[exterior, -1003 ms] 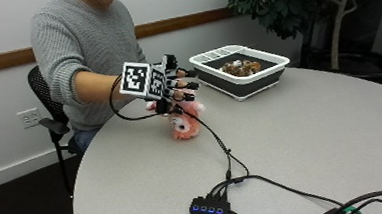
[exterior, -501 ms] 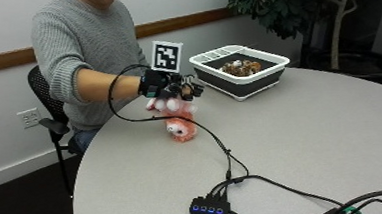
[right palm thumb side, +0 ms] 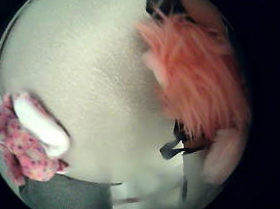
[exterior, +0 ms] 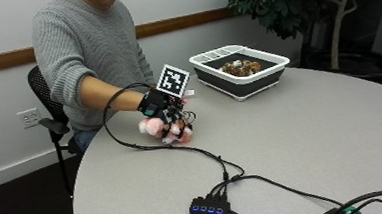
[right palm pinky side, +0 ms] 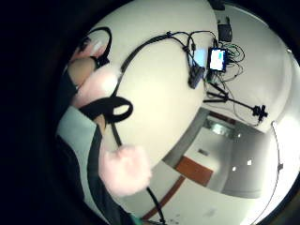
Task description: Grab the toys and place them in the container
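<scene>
One pink furry toy [exterior: 168,130] gripped in gloved right hand [exterior: 163,112], fingers curled round it, just above table [exterior: 325,124] near its edge. Second toy, pink speckled with white [right palm thumb side: 25,139], shows on table in thumb-side palm view. Step in hand: carry to container [exterior: 240,70]. Keep fingers closed, lift clear of rim, release over basin, where brown toy [exterior: 240,67] lies. Forearm extended from sleeve, palm down, wrist level.

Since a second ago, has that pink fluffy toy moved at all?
Yes. The pink fluffy toy lay on the table under the gloved hand; now the hand grips it, nearer the table's edge, away from the container.
</scene>
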The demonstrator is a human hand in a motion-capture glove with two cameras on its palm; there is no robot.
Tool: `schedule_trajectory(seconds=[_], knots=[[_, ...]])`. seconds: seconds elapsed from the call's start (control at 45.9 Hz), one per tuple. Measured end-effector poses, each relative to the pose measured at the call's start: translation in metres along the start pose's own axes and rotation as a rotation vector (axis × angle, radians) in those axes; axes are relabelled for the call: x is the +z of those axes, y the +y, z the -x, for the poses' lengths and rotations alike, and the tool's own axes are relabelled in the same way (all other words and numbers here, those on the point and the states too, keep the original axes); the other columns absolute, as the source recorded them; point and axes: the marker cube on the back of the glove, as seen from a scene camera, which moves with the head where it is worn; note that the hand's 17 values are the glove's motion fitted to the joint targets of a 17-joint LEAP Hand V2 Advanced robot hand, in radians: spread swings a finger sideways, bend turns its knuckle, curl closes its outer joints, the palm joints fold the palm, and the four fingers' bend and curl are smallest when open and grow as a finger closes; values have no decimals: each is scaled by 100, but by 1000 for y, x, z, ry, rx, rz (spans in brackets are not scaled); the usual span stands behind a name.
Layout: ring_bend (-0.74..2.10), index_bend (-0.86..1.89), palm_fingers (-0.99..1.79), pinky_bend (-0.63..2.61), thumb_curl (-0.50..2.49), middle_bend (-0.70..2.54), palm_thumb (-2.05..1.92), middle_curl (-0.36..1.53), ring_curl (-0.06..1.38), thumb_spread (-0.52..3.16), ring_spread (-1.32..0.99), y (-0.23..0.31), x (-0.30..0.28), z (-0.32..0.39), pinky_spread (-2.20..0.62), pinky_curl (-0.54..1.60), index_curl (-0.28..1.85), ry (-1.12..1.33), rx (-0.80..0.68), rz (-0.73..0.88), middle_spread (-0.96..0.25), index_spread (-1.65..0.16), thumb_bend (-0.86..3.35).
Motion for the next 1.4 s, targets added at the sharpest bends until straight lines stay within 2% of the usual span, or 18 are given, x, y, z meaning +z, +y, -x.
schedule_trajectory(seconds=[0.044,0.131,0.24,0.371,0.523,0.589,0.719,0.85,0.981,1.046,1.133,1.286,1.395], knots=[[94,16,54,128,52,13,49,22,42,137,-25,-4,3,-8,-28,43,28,-8,60,-6,-21,-42,18],[98,17,63,123,55,20,54,24,45,134,-28,-7,10,-18,-33,42,30,-8,46,-21,-23,-43,20],[92,21,73,115,62,28,61,28,45,117,-33,-14,8,-11,-39,40,33,-108,199,-31,-25,-45,17],[89,27,82,109,69,30,65,31,46,101,-38,-12,11,-18,-42,38,38,-55,130,-61,-28,-46,16],[87,30,86,106,76,30,69,35,47,88,-42,-12,9,-15,-44,38,44,-179,230,-114,-30,-47,14],[86,32,88,104,78,31,70,36,48,83,-43,-7,-10,-31,-44,38,47,-300,256,-187,-31,-47,13],[86,34,92,99,83,33,71,39,49,74,-45,20,-99,-102,-45,38,51,-595,336,-445,-34,-49,11],[85,34,93,98,88,34,72,42,51,68,-46,49,-168,-108,-45,39,56,-616,271,-615,-35,-49,10],[84,33,93,97,91,34,72,45,52,62,-47,41,-189,-109,-45,39,60,-616,263,-650,-36,-50,9],[84,32,93,97,93,34,72,47,53,60,-48,25,-201,-92,-45,40,62,-678,207,-652,-37,-50,8],[83,32,93,96,96,33,72,48,54,58,-48,-7,-235,-37,-45,40,65,-744,55,-685,-37,-51,7],[84,31,97,95,99,33,72,52,56,54,-48,-69,-320,111,-45,41,69,-680,-190,-881,-38,-51,6],[88,32,104,93,103,36,72,56,58,50,-48,-99,-356,162,-46,41,73,-722,-285,-877,-39,-51,6]])
